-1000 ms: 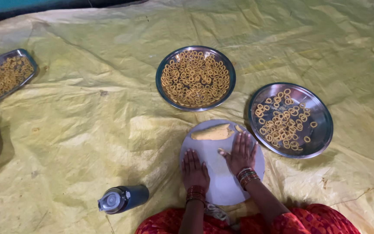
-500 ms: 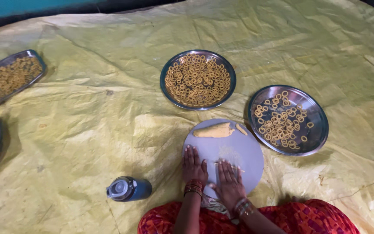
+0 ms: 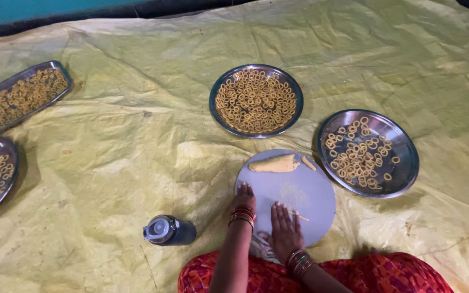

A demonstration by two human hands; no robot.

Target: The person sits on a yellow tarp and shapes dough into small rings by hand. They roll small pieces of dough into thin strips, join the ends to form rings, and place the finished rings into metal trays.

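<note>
Palms flat: right hand (image 3: pixel 285 230) presses a thin dough strand (image 3: pixel 299 217) on the near side of the round board (image 3: pixel 310 187), gripping nothing; left hand (image 3: pixel 244 199) rests open at the board's left edge. Light, even rolling pressure suits best.

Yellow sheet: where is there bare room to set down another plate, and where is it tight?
Bare yellow sheet lies between the rectangular tray, the full round plate and the bottle. Tight: both hands press on the round board, close to the half-filled plate.
</note>
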